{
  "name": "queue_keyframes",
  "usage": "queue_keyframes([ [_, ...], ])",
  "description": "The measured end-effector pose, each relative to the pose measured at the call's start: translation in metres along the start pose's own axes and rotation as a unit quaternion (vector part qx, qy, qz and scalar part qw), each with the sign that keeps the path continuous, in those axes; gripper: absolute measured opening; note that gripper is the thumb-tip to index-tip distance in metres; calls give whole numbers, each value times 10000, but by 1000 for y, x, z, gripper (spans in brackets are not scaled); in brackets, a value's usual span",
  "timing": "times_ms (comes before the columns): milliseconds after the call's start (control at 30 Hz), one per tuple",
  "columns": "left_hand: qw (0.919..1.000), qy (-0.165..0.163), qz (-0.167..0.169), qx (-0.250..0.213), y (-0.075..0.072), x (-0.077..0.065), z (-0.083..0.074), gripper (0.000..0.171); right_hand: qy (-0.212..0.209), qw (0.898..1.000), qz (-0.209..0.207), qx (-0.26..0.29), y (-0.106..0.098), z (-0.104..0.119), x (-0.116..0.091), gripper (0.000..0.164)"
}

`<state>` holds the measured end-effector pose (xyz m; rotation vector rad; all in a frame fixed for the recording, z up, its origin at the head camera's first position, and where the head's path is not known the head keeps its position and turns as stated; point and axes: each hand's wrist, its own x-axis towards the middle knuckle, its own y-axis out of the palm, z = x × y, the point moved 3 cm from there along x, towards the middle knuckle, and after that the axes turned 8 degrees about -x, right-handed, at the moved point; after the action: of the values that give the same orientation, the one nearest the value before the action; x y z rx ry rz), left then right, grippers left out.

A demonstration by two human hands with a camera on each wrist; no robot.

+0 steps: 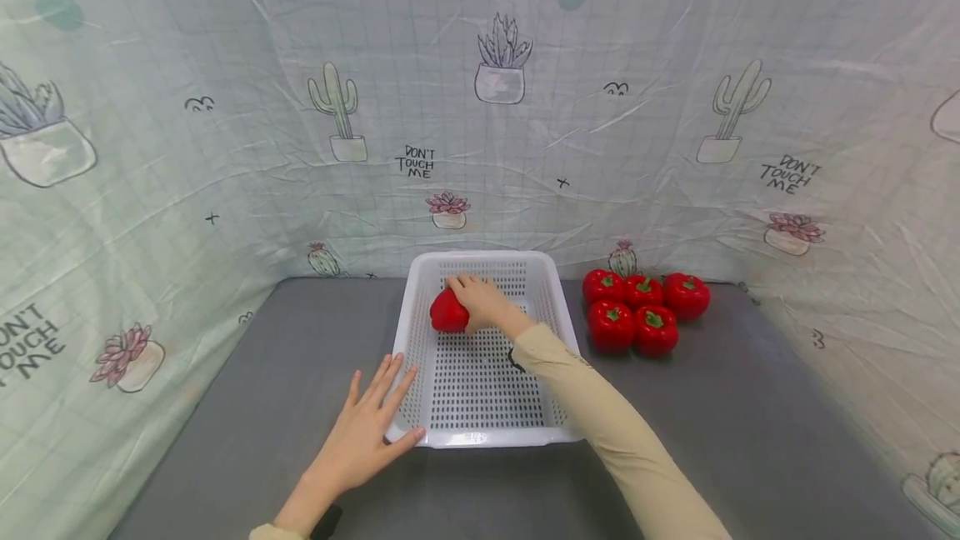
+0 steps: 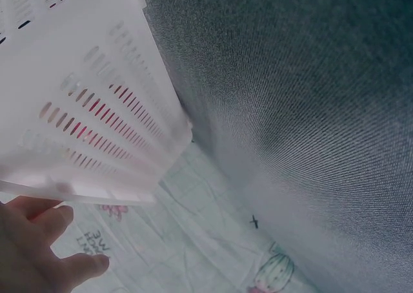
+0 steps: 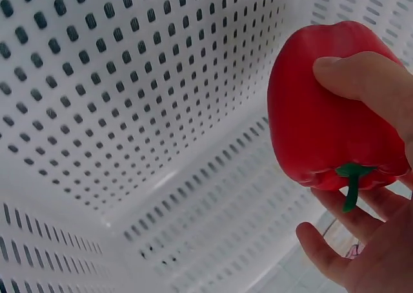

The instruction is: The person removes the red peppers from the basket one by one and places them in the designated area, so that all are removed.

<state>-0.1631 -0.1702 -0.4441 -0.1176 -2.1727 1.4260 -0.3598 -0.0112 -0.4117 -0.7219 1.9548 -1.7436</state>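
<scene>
A red bell pepper with a green stem is in my right hand, over the far left part of a white perforated plastic basket. In the right wrist view, the thumb lies across one side of the bell pepper and the fingers curl under the other. My left hand has its fingers spread, resting on the basket's near left corner. The left wrist view shows the fingers at the rim, with red showing through slots in the basket wall.
Several red bell peppers sit grouped on the grey table, right of the basket. A pale printed sheet with plant drawings hangs behind the table and along both sides.
</scene>
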Motion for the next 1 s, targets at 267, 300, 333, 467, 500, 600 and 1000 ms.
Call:
queue_keyframes([
  [267,10000,37,-16,61,-1,2,1,78,-193,9988,-321,-325,-18,-2,-4,79],
  [300,9999,59,-30,84,-1,1,1,78,-230,9981,-404,-400,-20,-2,-5,79],
  [333,9999,72,-41,100,0,1,1,78,-271,9973,-478,-492,-22,-2,-5,80],
  [467,10000,45,-37,70,0,0,1,78,-439,9951,-716,-516,-32,-4,-9,79],
  [500,10000,7,-22,39,0,0,1,78,-475,9947,-743,-538,-35,-5,-11,79],
  [600,10000,-39,3,-50,0,0,0,78,-571,9935,-857,-489,-43,-10,-17,78],
  [1000,10000,58,-66,-26,-1,0,-1,78,-580,9905,-1243,27,-80,-29,-47,67],
])
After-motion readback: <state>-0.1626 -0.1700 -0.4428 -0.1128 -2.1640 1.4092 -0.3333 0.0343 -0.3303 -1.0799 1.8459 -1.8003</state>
